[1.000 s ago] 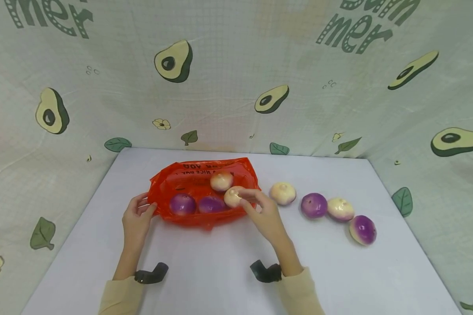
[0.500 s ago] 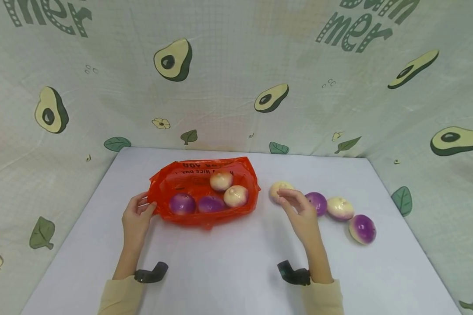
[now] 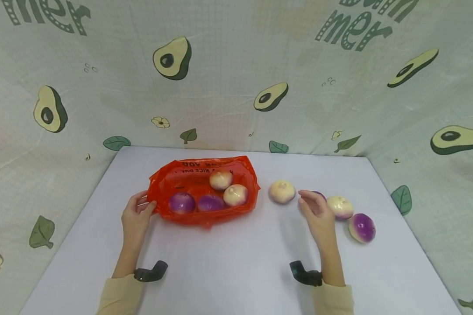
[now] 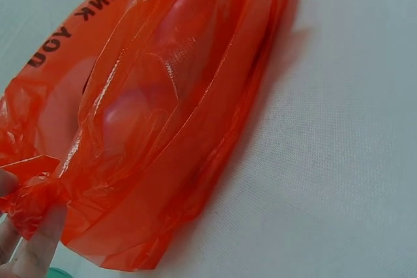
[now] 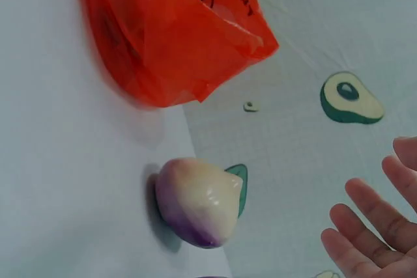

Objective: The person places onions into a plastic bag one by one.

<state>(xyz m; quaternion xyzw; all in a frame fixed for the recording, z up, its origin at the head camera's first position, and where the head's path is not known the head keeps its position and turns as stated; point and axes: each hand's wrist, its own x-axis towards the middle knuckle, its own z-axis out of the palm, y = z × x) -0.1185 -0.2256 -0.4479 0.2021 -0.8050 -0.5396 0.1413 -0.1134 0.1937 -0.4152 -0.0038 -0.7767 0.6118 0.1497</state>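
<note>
My left hand (image 3: 136,217) pinches the bunched left end of a red plastic bag (image 3: 199,217), seen close in the left wrist view with film gathered between thumb and fingers. Inside the bag's wide mouth lie two purple turnips (image 3: 182,203) and two whitish turnips (image 3: 235,195). My right hand (image 3: 319,217) holds nothing, its fingers loosely bent above the table. It covers most of a purple turnip (image 3: 320,194) in the head view. Just left of that hand sits a white-topped turnip (image 3: 282,192), whose purple underside (image 5: 186,219) shows in the right wrist view.
To the right of my right hand, a pale turnip (image 3: 340,208) and a purple-and-white turnip (image 3: 362,228) rest close together on the white table (image 3: 236,271). A cloth printed with avocados (image 3: 271,97) hangs behind and at both sides.
My right hand has let go of a whitish turnip inside the bag, then moved right, past the nearest loose turnip. The left hand keeps its grip on the bag.
</note>
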